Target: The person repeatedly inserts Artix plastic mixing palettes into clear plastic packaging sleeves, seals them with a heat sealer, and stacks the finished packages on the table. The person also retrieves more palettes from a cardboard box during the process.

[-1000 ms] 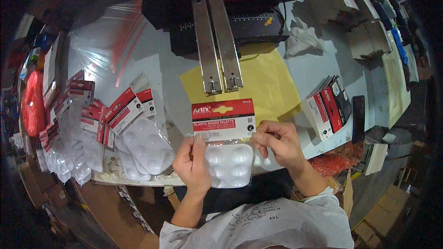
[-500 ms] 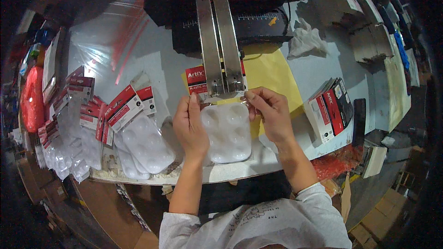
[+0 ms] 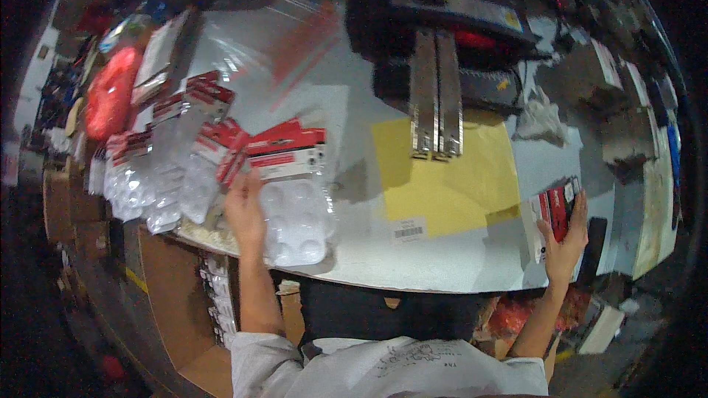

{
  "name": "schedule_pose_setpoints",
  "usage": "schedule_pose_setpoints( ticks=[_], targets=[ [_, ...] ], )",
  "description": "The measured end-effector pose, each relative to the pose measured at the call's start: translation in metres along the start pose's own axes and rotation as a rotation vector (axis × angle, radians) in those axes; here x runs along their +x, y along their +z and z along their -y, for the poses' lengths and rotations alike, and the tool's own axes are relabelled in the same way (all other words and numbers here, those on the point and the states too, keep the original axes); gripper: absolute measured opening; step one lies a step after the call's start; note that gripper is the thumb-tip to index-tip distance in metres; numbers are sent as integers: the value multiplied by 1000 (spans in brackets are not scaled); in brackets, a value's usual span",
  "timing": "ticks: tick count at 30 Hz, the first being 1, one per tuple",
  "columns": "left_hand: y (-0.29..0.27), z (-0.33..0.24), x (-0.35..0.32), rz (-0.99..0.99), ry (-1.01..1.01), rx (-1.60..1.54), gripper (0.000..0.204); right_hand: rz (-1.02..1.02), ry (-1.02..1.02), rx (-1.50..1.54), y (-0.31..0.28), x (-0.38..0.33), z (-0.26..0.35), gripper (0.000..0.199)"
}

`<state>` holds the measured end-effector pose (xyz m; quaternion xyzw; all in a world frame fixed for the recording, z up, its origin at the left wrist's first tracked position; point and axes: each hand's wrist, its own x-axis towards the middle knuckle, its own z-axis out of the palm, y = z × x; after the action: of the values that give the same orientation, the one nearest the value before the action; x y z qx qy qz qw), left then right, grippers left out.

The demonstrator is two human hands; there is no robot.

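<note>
At the left of the table lies a white plastic paint palette (image 3: 295, 214) in clear wrapping, topped by a red, black and white header card (image 3: 289, 155). My left hand (image 3: 245, 214) is at the palette's left edge, its fingers closed there, slightly blurred. More packaged palettes (image 3: 198, 193) are piled just beyond that hand. Far to the right, my right hand (image 3: 566, 243) is closed around a stack of header cards (image 3: 554, 210), thumb on the near left side and fingers along the right. The metal arms (image 3: 435, 103) of a black machine (image 3: 435, 11) have nothing under my hands now.
Yellow sheet (image 3: 450, 177) lies under the metal arms, with a barcode label (image 3: 409, 230) near it. Clear plastic film (image 3: 258, 29) spreads at the back left, beside a red bag (image 3: 114, 92). A crumpled white bag (image 3: 542, 118) and cardboard stacks (image 3: 590, 77) stand on the right.
My hands have parted from under the metal arms. The left has moved left with the palette onto the pile; the right has reached the card stack. The whole view has shifted.
</note>
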<state>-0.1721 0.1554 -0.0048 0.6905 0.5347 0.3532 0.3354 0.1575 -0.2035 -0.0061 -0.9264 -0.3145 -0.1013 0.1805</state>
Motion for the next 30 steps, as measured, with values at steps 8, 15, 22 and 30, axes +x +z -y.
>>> schedule_pose_setpoints(
  ticks=[8,15,22,30],
  targets=[
    [-13,-24,-27,48,-23,-333,32,105,126,-131,-4,7,8,88],
    [-33,-16,-14,-112,-19,-150,30,114,223,-235,-4,8,26,81],
    [-32,-10,-23,-288,332,322,38,-271,-241,261,-6,-28,121,39],
    [66,-94,-43,104,934,98,26,-111,-347,517,30,52,196,32]
  ],
)
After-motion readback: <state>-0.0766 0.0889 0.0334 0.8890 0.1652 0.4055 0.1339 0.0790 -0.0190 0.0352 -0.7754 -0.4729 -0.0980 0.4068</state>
